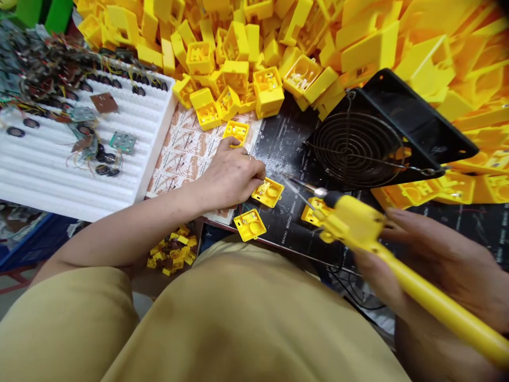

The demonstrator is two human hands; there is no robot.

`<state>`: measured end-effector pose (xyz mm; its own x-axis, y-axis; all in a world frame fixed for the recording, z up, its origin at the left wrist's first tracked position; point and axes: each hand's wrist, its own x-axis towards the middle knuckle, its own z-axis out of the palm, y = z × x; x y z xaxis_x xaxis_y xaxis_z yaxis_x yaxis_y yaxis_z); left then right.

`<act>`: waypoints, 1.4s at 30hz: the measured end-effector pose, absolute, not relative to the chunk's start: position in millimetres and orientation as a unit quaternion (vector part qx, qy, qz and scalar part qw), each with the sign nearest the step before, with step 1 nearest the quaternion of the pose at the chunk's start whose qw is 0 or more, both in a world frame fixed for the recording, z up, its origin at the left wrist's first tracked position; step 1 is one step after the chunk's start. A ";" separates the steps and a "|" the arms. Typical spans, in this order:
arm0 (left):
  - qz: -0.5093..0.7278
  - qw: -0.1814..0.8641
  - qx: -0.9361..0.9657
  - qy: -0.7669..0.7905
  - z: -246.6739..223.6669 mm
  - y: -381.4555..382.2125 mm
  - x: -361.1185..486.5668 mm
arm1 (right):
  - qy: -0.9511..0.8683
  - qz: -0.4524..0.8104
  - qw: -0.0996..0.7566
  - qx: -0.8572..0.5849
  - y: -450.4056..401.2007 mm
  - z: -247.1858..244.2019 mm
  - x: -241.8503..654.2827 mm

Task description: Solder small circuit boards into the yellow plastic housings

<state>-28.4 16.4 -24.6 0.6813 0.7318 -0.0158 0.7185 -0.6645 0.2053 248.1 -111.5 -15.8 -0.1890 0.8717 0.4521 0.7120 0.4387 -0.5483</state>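
My right hand (441, 265) is wrapped round a yellow soldering iron (358, 223) with a thin metal guide beside its tip. The tip points left, above the dark bench mat. My left hand (234, 172) rests palm down with curled fingers, thumb and forefinger closed at the edge of a small yellow plastic case (269, 193). Its outer fingers lie against another yellow case (237, 131) behind. Nearer my body sits a third open case (250, 225) with wires. Under the iron, one more yellow case (314, 211) is partly hidden.
A black fan (358, 140) with a wire grille stands on the bench mat (294, 233). Yellow housings (234, 42) are heaped along the back. At left, a ridged white foam tray (47, 175) carries circuit boards and wired round parts. Small yellow pieces (175, 252) lie below the bench.
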 end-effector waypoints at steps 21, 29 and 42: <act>0.005 0.076 0.924 0.373 -23.6 22.8 -19.2 | -0.844 0.068 0.347 -0.403 -88.0 -3.9 209.5; 0.001 0.085 0.925 0.370 -21.6 23.4 -19.7 | -0.818 0.113 0.329 -0.459 -95.4 -1.9 217.0; -0.026 0.086 0.921 0.379 -21.7 22.5 -16.9 | -0.809 0.105 0.359 -0.454 -97.5 -3.7 213.1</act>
<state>-16.9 22.5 -21.7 0.7115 0.6934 -0.1137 0.7025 -0.6980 0.1389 213.1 -97.5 -3.7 -0.3306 0.8098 0.4847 0.6587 0.5658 -0.4959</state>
